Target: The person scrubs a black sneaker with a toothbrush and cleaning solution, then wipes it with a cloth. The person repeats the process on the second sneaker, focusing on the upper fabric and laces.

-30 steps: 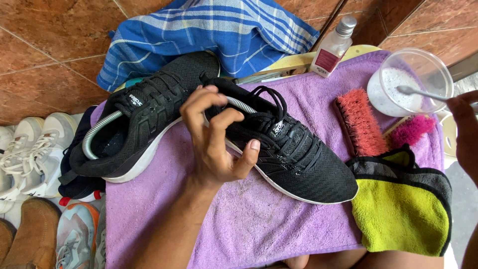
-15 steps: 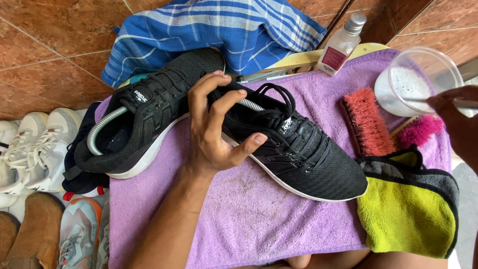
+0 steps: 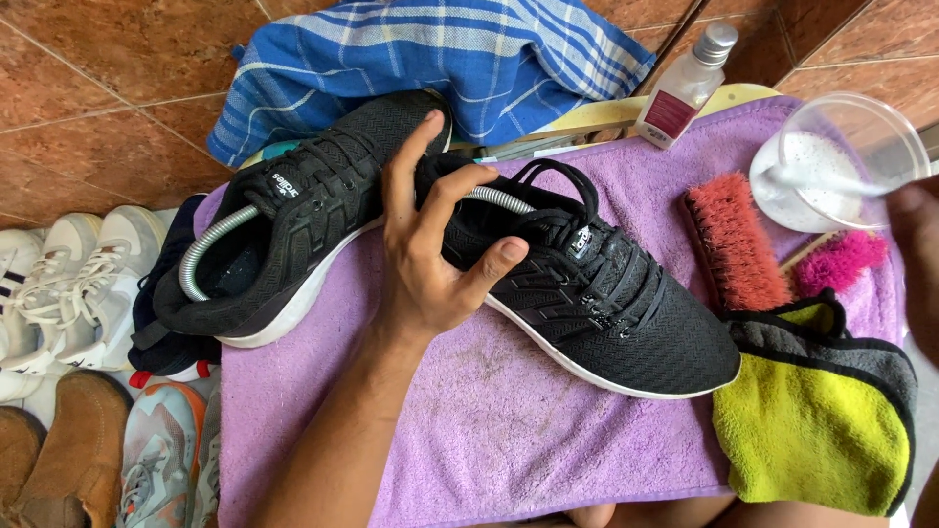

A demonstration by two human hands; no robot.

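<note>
the left hand (image 3: 430, 264) grips the heel of a black shoe (image 3: 597, 293) that lies on a purple towel (image 3: 469, 420). a second black shoe (image 3: 293, 235) lies on the towel too, touching the hand's far side. past the held shoe's toe are a red brush (image 3: 729, 249), a pink brush (image 3: 841, 262) and a yellow cloth (image 3: 812, 420). the right hand (image 3: 915, 264) is at the edge, by a clear cup (image 3: 841, 156); i cannot tell its grip.

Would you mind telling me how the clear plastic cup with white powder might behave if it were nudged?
The clear plastic cup looks thin-walled and only partly filled, so it is probably light and would slide or tip easily. It sits on the soft purple towel, an uneven footing. The right hand is at its rim by a stirrer, which may steady it.
</note>
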